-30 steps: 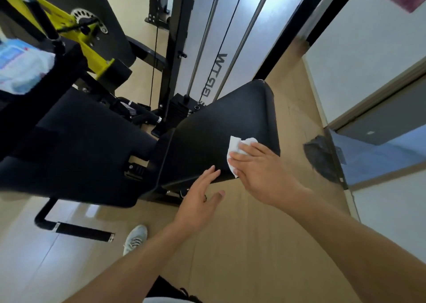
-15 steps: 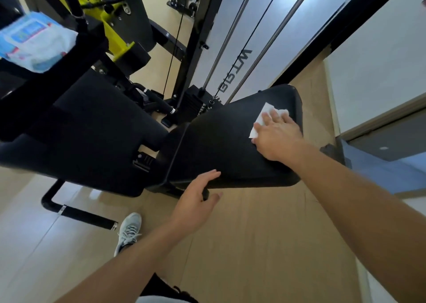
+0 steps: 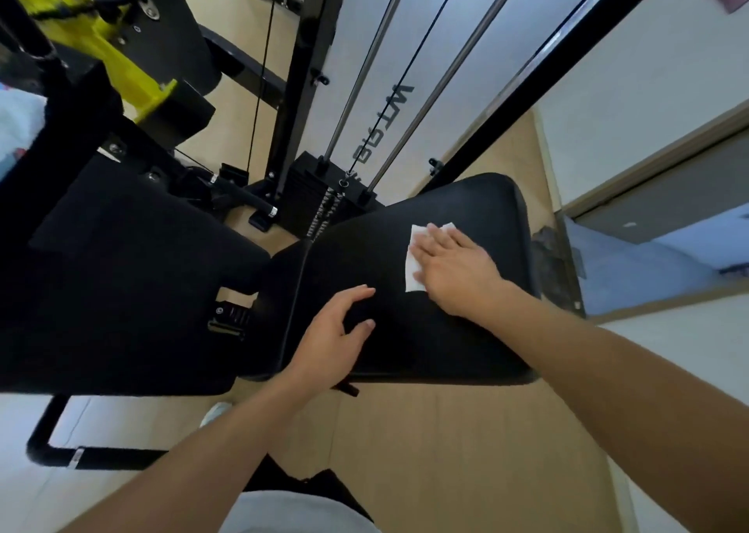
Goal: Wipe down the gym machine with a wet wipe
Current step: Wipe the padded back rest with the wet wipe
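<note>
A black padded seat (image 3: 478,342) of the gym machine fills the middle of the view. On its far right part lies a white wet wipe (image 3: 414,264), flat against the pad. My right hand (image 3: 454,273) presses the wipe down with straight fingers and covers most of it. My left hand (image 3: 336,338) rests on the pad's near left area, fingers spread and relaxed, holding nothing. A second black pad (image 3: 121,289) stands to the left.
Behind the seat rise the weight stack (image 3: 324,196), two chrome guide rods (image 3: 441,74) and a black cable. A yellow machine arm (image 3: 109,58) is at the upper left. A black floor bar (image 3: 97,455) lies on the wooden floor at lower left. A wall runs along the right.
My right hand slid the wipe from the seat's near edge to its far end, then back toward the middle. My left hand moved from the seat's front edge up onto the pad.
</note>
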Action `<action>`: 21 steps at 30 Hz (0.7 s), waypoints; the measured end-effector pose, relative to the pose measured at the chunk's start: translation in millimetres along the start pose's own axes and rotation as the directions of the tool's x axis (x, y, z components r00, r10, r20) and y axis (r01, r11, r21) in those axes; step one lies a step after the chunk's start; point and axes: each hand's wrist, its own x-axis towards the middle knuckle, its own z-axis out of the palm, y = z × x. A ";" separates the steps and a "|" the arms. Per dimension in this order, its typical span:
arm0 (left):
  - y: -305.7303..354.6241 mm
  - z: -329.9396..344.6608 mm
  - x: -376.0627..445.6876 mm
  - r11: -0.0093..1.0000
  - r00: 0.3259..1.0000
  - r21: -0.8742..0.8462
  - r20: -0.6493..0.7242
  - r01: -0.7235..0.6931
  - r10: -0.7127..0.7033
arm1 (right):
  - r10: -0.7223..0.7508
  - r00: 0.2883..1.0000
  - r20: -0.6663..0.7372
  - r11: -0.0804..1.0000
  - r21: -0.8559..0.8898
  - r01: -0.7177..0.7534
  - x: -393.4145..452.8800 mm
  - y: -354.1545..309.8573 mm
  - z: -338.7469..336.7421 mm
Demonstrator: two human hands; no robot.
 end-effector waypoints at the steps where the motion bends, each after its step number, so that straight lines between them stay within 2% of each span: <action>1: 0.1 -6.2 5.2 1.000 1.000 0.001 0.014 0.002 -0.002 | 0.079 0.997 0.003 0.997 -0.006 -0.079 12.6 9.3 -5.7; 3: -1.2 -17.6 15.9 1.000 0.999 0.006 0.030 -0.011 0.011 | 0.187 0.982 0.013 0.982 -0.038 -0.186 31.2 17.1 -11.9; 4: -2.3 -22.3 21.4 1.000 0.999 0.015 0.043 -0.021 0.021 | 0.181 0.983 0.022 0.983 -0.035 -0.180 34.1 13.9 -11.7; 5: -3.3 -26.6 26.4 0.999 0.998 0.023 0.054 -0.029 0.028 | 0.132 0.991 0.034 0.991 -0.027 -0.131 31.8 5.5 -8.3; 7: -6.8 -32.9 35.3 0.999 0.998 0.032 0.061 -0.037 0.035 | -0.064 0.995 0.079 0.997 -0.042 0.067 9.9 -27.3 6.0; 9: -12.4 -34.5 43.7 0.999 0.997 0.027 0.069 -0.026 0.025 | -0.247 0.955 0.162 0.964 -0.055 0.258 -21.4 -62.0 16.3; 11: -16.7 -32.4 48.6 1.000 0.997 0.015 0.077 -0.011 0.010 | -0.316 0.923 0.218 0.939 -0.066 0.337 -31.0 -71.9 19.3; 13: -19.7 -29.5 51.6 1.000 0.995 0.005 0.097 -0.003 0.002 | -0.231 0.960 0.157 0.964 -0.100 0.248 -7.8 -52.8 12.3; 15: -20.7 -29.2 55.0 1.000 0.992 0.014 0.125 0.007 -0.008 | -0.042 0.999 0.028 0.996 -0.078 0.044 28.3 -18.1 -0.7; 17: -20.4 -31.8 59.6 0.999 0.991 0.028 0.129 0.017 -0.020 | 0.123 0.992 0.013 0.990 -0.066 -0.122 58.2 18.2 -13.7; 19: -19.6 -35.9 65.5 0.999 0.993 0.037 0.113 0.022 -0.026 | 0.172 0.984 0.048 0.984 -0.051 -0.170 75.7 33.4 -18.6; 21: -17.7 -39.4 70.3 0.999 0.993 0.034 0.110 0.028 -0.031 | 0.128 0.991 0.027 0.992 -0.017 -0.127 80.0 20.8 -10.9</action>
